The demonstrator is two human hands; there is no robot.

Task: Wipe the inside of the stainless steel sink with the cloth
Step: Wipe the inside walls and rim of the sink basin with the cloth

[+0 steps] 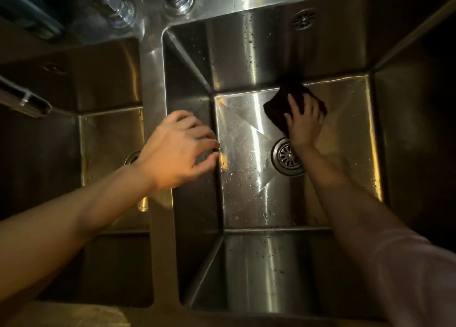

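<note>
Left hand (pixel 180 151) hovers loosely curled, holding nothing — right hand (pixel 304 121) presses dark cloth (pixel 278 104) flat on sink (pixel 246 153) floor.

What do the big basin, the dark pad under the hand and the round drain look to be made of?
Basin: brushed stainless steel, judging by streaky bright reflections and beaded water drops.
Dark pad: soft, matte cloth or sponge, probably; it reflects nothing and bends at the edges under the right hand.
Drain: shiny metal, likely steel, with a slotted strainer.
</note>
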